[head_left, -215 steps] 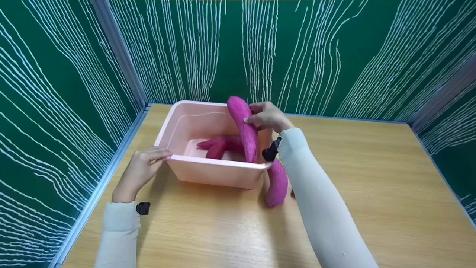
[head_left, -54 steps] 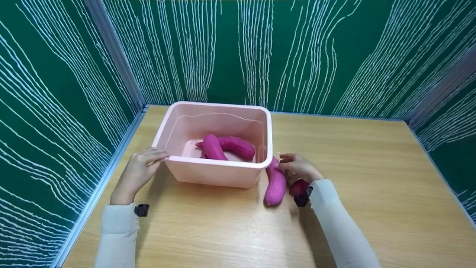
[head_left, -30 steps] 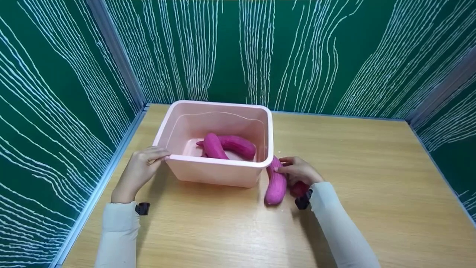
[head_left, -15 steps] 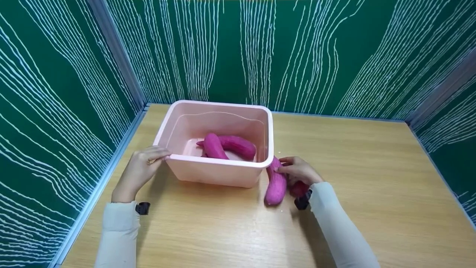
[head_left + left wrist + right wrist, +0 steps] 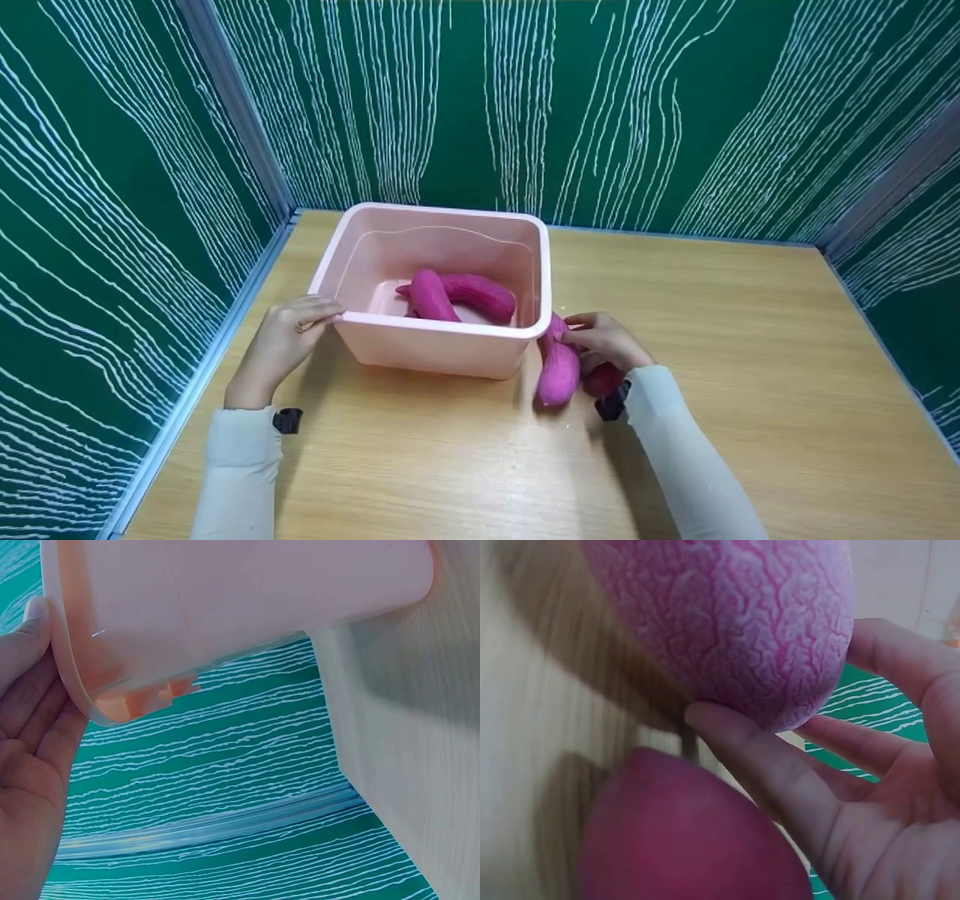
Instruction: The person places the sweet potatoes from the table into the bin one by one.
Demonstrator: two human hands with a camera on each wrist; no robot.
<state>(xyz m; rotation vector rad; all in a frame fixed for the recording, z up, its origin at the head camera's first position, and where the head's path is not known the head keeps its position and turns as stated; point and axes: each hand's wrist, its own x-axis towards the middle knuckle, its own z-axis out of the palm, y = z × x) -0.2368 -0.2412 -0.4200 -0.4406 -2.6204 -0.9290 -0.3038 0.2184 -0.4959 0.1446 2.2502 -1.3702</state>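
My left hand (image 5: 289,337) pinches the near left corner of the pink plastic bin's rim (image 5: 435,324); the left wrist view shows the thumb on one side of the bin wall (image 5: 225,592). To the right of the bin, my right hand (image 5: 606,341) grips a long purple-pink sweet potato (image 5: 559,375) by its upper part. In the right wrist view, thumb and fingers lie round the wrinkled end of this sweet potato (image 5: 742,622). A darker red sweet potato (image 5: 602,380) sits under my right wrist, largely hidden. Inside the bin lie sweet potatoes (image 5: 480,296), one across another.
The bin stands on a light wooden table (image 5: 450,465). Green panels (image 5: 465,105) with white wavy lines rise behind and on both sides, joined by metal posts (image 5: 244,112). Tiny pale crumbs dot the wood near the right hand.
Earlier my right hand held a sweet potato over the bin; that one now lies inside. The hand has moved to the sweet potato beside the bin, whose near end has just shifted slightly upward.
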